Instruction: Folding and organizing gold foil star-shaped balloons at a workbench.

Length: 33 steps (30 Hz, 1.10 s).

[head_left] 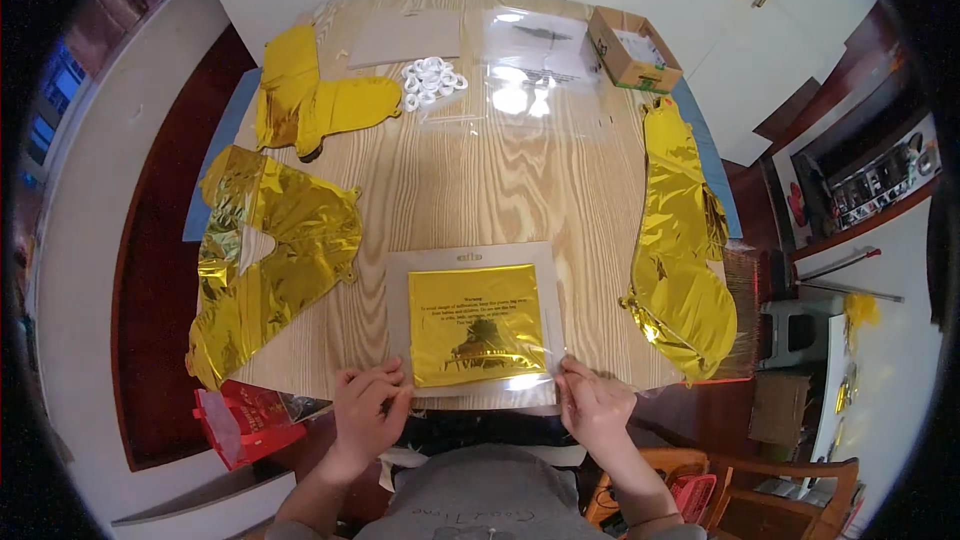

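A clear plastic bag (400, 285) lies flat at the table's near edge, with a pale backing and a hang hole at its top. Inside it sits a folded gold foil balloon (475, 340), seen through dark printing on the plastic. At the bag's lower left corner, my left hand (372, 408) grips the edge with fingers curled. My right hand (596, 406) pinches the lower right corner between thumb and fingers. Both forearms reach up from below, on either side of my grey shirt.
Flat gold foil balloons lie at the left (275, 260), far left (290, 90) and right (680, 240). Toward the back are white rings (432, 80), a pale card (405, 40), clear bags (540, 70) and a cardboard box (630, 50). A wooden chair (780, 500) stands lower right.
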Motion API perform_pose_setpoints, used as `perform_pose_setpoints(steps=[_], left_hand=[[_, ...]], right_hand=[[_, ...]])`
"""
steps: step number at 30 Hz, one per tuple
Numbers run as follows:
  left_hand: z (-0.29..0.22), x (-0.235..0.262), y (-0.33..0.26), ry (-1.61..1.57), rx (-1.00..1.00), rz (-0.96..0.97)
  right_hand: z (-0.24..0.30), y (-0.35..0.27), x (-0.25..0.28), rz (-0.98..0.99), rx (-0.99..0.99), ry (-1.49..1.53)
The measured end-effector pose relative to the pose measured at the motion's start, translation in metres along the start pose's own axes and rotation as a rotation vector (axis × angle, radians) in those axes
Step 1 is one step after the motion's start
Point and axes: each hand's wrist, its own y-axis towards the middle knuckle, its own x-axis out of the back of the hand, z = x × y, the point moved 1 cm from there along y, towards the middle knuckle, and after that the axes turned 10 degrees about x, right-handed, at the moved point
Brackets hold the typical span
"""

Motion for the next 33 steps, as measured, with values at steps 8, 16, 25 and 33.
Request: perform_pose_setpoints(steps=[8, 16, 25, 33], left_hand=[[-0.006, -0.011, 0.004, 0.1, -0.035, -0.104], [-0.009, -0.012, 0.006, 0.085, -0.001, -0.106], [-0.014, -0.009, 0.008, 0.069, 0.056, -0.071], [-0.012, -0.01, 0.003, 0.024, 0.239, -0.065]], right_hand=[[0.007, 0.009, 0.0, -0.008, -0.066, 0.003], [0.009, 0.012, -0.004, 0.017, -0.175, 0.012], [0.012, 0.01, -0.007, 0.041, -0.222, 0.017], [0.009, 0.013, -0.008, 0.088, -0.32, -0.018]])
